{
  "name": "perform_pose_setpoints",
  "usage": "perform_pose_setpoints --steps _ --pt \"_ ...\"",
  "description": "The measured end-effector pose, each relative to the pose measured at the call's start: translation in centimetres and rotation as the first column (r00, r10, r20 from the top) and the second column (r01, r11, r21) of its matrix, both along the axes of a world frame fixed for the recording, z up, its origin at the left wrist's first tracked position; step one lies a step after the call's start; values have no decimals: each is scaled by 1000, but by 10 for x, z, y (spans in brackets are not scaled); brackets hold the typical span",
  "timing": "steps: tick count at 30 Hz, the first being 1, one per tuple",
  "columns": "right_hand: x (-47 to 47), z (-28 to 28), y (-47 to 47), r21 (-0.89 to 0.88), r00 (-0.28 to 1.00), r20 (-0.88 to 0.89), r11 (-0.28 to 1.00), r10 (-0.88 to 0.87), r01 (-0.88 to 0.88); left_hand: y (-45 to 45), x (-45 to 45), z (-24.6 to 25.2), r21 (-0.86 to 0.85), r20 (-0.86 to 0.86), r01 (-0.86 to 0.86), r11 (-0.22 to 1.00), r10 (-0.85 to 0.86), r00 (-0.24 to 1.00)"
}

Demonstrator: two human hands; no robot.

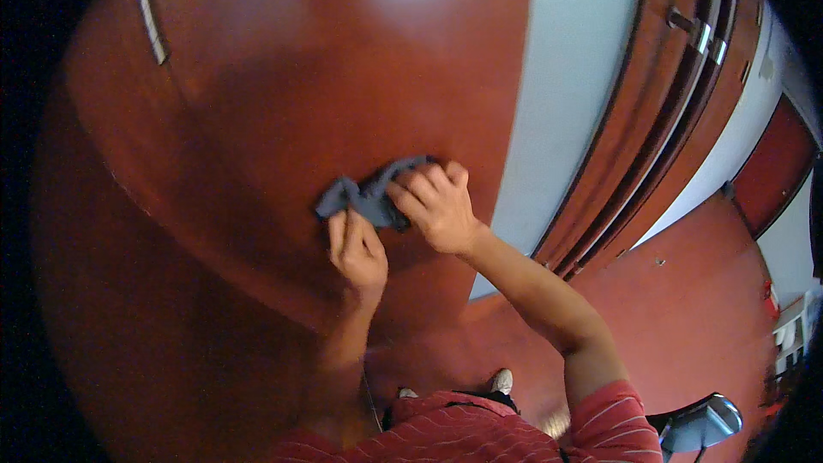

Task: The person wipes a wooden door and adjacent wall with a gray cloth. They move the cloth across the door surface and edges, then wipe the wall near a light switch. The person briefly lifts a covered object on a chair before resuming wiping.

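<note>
A crumpled dark grey cloth (370, 199) is held between both hands in front of a large, glossy reddish-brown panel (276, 96). My left hand (358, 254) pinches the cloth's lower edge between thumb and fingertips. On the cloth's right end, the fingers of my right hand (437, 206) are curled and gripping. Part of the cloth is hidden behind the right fingers. Whether it touches the panel cannot be made out.
A pale wall strip (572, 90) borders the panel on the right, followed by a wooden door frame and a door handle (681, 19). A light metal strip (151, 19) is at the panel's upper left. Reddish floor (681, 296) extends right, with a dark, shiny object (704, 424) at lower right.
</note>
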State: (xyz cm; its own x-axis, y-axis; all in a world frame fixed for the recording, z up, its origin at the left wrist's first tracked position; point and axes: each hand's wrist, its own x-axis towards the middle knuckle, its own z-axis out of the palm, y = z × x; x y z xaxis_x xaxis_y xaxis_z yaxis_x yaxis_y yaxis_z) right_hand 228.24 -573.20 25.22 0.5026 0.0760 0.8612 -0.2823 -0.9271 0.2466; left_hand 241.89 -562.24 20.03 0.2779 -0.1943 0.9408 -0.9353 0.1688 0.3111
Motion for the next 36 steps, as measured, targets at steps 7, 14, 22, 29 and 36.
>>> perform_pose_setpoints --steps 7,14,22,29,36 --pt "-167 -57 -70 176 990 15 975 -142 137 -56 -125 -25 125 -1 136 983 -137 991" --pt "-256 -29 -153 151 948 11 938 -317 312 -143 -199 -10 411 113 -47 910 0 994" --pt "-258 25 -168 -55 989 61 989 -133 136 -146 -217 37 333 11 12 943 -17 1000" --pt "-254 56 -163 -12 978 -5 978 -209 209 -138 -214 72 294 10 -65 954 65 998" --pt "-238 94 -171 -125 989 71 983 -129 137 -141 -211 124 231 15 20 973 -24 1000"
